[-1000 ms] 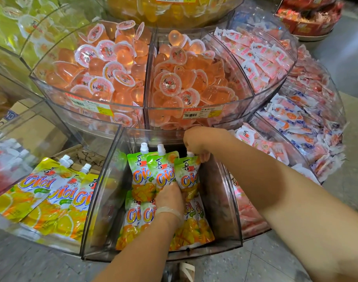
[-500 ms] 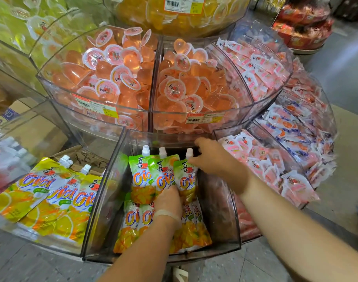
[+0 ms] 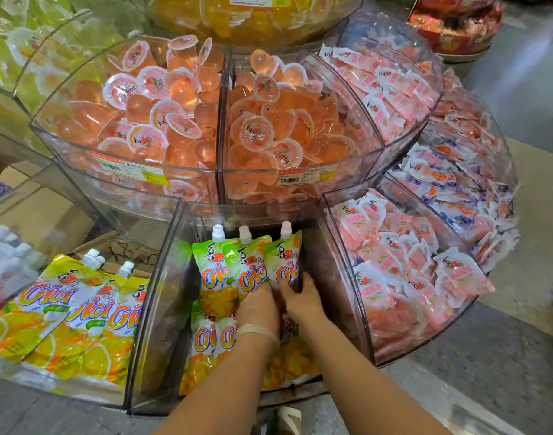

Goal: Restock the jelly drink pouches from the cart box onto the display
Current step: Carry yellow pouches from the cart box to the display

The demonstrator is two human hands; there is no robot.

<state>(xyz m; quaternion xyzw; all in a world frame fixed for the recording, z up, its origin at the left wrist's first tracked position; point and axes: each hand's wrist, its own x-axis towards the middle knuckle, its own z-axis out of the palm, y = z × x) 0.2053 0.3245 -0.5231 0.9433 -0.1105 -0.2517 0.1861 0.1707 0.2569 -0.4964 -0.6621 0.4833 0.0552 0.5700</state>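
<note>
Dropping down from the spouts a second ago, the right hand now sits low beside the left hand, both pressed flat against the green mango pouches standing in the clear middle bin, gripping nothing I can see; looks like that row's getting tidied, so another batch probably comes next

We see our two forearms bare from the bottom edge up, with no sleeves on them. Around the wrist of our left hand runs a thin, pale, translucent band, sitting snug just below the hand. Our right hand wears nothing: no ring, watch or glove. The fingertips of both hands are hidden.
</note>
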